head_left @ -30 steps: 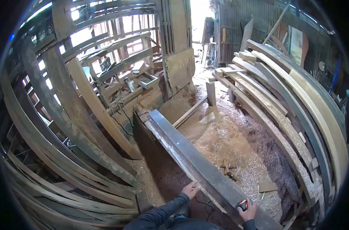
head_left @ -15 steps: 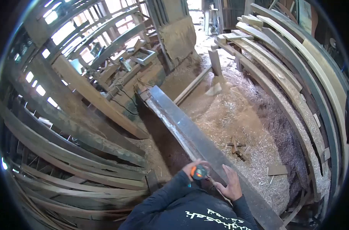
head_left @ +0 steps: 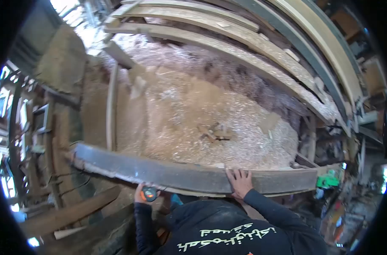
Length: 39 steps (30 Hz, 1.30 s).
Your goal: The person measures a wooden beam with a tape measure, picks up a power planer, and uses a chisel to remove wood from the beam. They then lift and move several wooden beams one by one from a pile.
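A round, dark tape measure point(head_left: 149, 194) with an orange centre is held in my left hand point(head_left: 139, 194), just off the near edge of a long grey wooden beam point(head_left: 189, 175). My right hand point(head_left: 240, 182) rests flat on the beam's top face, fingers spread toward the far edge and nothing in them. The beam runs across the view in front of my body. Whether any tape blade is pulled out cannot be made out.
Shavings and sawdust cover the ground point(head_left: 180, 110) beyond the beam, with small wood scraps point(head_left: 214, 132) there. Long planks point(head_left: 244, 53) lie stacked at the back and right. A bright green object point(head_left: 328, 180) sits by the beam's right end. More timber point(head_left: 70, 212) lies at lower left.
My view has swung right, so the beam now lies crosswise. My hands are farther apart: the left with the tape measure off the near edge, the right flat on the beam.
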{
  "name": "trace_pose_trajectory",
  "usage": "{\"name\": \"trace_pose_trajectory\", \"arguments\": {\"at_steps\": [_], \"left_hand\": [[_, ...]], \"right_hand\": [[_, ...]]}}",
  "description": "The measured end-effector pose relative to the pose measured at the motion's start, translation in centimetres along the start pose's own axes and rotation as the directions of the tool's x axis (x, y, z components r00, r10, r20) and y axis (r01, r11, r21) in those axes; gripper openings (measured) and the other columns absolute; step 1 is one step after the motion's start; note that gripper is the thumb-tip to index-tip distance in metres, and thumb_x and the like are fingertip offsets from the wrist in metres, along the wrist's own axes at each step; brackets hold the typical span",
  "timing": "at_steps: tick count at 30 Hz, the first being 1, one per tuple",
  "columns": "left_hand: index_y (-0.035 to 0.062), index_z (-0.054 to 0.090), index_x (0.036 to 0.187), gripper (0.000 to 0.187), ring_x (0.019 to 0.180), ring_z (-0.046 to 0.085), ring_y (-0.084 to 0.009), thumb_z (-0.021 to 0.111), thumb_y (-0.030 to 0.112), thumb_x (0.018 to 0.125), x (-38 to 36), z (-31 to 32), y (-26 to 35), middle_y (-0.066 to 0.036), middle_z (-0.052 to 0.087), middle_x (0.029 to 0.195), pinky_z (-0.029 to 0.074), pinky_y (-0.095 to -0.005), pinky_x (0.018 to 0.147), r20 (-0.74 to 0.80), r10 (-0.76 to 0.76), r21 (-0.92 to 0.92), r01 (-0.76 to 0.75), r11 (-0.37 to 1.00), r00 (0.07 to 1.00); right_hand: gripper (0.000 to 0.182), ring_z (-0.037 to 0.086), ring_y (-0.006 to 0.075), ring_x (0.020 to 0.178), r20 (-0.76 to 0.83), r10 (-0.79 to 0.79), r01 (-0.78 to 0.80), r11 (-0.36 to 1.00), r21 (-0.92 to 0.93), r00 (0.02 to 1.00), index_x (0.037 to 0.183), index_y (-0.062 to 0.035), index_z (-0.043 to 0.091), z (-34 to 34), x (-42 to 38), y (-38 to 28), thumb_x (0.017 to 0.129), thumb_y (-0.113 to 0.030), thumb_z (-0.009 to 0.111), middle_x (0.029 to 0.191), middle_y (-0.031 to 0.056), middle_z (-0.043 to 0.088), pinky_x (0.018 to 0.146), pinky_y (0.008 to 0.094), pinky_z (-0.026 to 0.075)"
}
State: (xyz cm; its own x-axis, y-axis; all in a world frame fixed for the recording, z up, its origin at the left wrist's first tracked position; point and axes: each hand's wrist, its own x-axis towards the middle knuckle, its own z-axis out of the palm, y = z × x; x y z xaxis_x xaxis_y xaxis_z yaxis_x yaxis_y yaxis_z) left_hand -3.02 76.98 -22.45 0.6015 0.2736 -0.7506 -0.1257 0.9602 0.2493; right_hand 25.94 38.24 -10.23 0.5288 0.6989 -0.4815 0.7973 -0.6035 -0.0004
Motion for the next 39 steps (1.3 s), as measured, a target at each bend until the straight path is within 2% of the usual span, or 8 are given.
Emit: {"name": "trace_pose_trajectory", "arguments": {"at_steps": [3, 6, 9, 13, 19, 33, 36, 39], "left_hand": [[0.016, 0.061, 0.113, 0.042, 0.105, 0.067, -0.0373, 0.051, 0.055, 0.101, 2.0, 0.0, 2.2, -0.012, 0.066, 0.106, 0.056, -0.0639, 0.08, -0.008, -0.117, -0.002, 0.117, 0.993, 0.993], [0.0125, 0.051, 0.139, 0.073, 0.119, 0.062, -0.042, 0.052, 0.07, 0.096, 4.9, -2.5, 3.5, -0.014, 0.063, 0.13, 0.054, -0.0658, 0.089, -0.075, -0.197, 0.32, 0.211, 0.924, 0.978], [0.0081, 0.05, 0.141, 0.077, 0.117, 0.064, -0.0405, 0.051, 0.07, 0.096, 3.8, 1.5, 4.8, -0.017, 0.065, 0.128, 0.053, -0.0649, 0.094, -0.073, -0.047, 0.539, 0.079, 0.839, 0.996], [0.0044, 0.049, 0.142, 0.078, 0.105, 0.069, -0.0393, 0.055, 0.067, 0.096, 5.4, -0.5, 4.7, -0.02, 0.066, 0.124, 0.057, -0.0622, 0.087, -0.159, -0.24, 0.337, 0.282, 0.898, 0.958], [0.0053, 0.049, 0.143, 0.066, 0.097, 0.072, -0.0303, 0.059, 0.055, 0.099, 5.6, 6.4, 5.8, -0.018, 0.067, 0.123, 0.062, -0.0516, 0.084, -0.237, -0.119, 0.459, 0.219, 0.861, 0.964], [0.0015, 0.058, 0.136, 0.065, 0.095, 0.071, -0.0179, 0.069, 0.051, 0.095, 29.8, 24.2, 8.8, -0.009, 0.072, 0.115, 0.059, -0.0333, 0.086, 0.181, -0.058, 0.447, -0.03, 0.894, 0.982], [0.0, 0.06, 0.129, 0.065, 0.08, 0.073, -0.0213, 0.067, 0.055, 0.095, 35.2, 27.3, 8.4, -0.013, 0.073, 0.11, 0.062, -0.034, 0.078, 0.137, 0.107, 0.488, -0.162, 0.858, 0.985], [-0.001, 0.062, 0.127, 0.066, 0.089, 0.072, -0.0178, 0.068, 0.057, 0.094, 42.8, 24.9, 8.1, -0.011, 0.073, 0.11, 0.059, -0.0319, 0.082, -0.075, 0.028, 0.724, 0.035, 0.689, 0.997]], "right_hand": [[0.13, 0.045, 0.0363, 0.129, 0.123, -0.029, 0.03, 1.0, -0.003, 0.992, 0.163, -0.0181, 0.02, -1.9, 1.2, 0.4, 0.058, -0.046, 0.092, 0.142, 0.0179, 0.044, 0.102, 0.0666, 0.033], [0.133, 0.045, 0.0381, 0.127, 0.183, -0.081, 0.055, 0.988, 0.142, 0.98, 0.163, -0.0182, 0.019, -2.7, 2.9, 2.1, 0.056, -0.048, 0.092, 0.138, 0.019, 0.046, 0.102, 0.0662, 0.033], [0.135, 0.045, 0.0411, 0.126, 0.234, -0.145, 0.103, 0.978, 0.184, 0.961, 0.162, -0.0167, 0.02, -3.2, 4.1, 3.2, 0.055, -0.05, 0.093, 0.135, 0.02, 0.047, 0.099, 0.0641, 0.034], [0.131, 0.045, 0.0433, 0.124, 0.247, -0.15, 0.093, 0.969, 0.23, 0.957, 0.159, -0.0105, 0.027, -3.8, 4.3, 3.1, 0.053, -0.051, 0.092, 0.133, 0.0224, 0.047, 0.097, 0.0621, 0.034], [0.13, 0.045, 0.0443, 0.122, 0.276, -0.195, 0.118, 0.955, 0.271, 0.941, 0.157, -0.0092, 0.03, -4.4, 6.4, 6.2, 0.05, -0.055, 0.088, 0.132, 0.0242, 0.047, 0.098, 0.0635, 0.033], [0.153, 0.041, 0.0453, 0.132, 0.042, -0.025, 0.023, 0.998, 0.055, 0.999, 0.162, -0.0063, 0.011, -9.0, 24.6, 20.8, 0.043, -0.049, 0.097, 0.143, 0.025, 0.043, 0.108, 0.0617, 0.03], [0.148, 0.041, 0.0449, 0.134, 0.007, 0.064, -0.064, 0.997, 0.037, 0.998, 0.162, -0.0075, 0.012, -8.5, 28.3, 23.5, 0.045, -0.042, 0.097, 0.143, 0.0243, 0.042, 0.111, 0.0575, 0.031], [0.146, 0.04, 0.0457, 0.135, -0.03, 0.068, -0.066, 0.995, 0.079, 0.997, 0.161, -0.008, 0.013, -6.5, 31.8, 25.3, 0.046, -0.036, 0.097, 0.142, 0.0241, 0.042, 0.113, 0.0566, 0.03]]}}
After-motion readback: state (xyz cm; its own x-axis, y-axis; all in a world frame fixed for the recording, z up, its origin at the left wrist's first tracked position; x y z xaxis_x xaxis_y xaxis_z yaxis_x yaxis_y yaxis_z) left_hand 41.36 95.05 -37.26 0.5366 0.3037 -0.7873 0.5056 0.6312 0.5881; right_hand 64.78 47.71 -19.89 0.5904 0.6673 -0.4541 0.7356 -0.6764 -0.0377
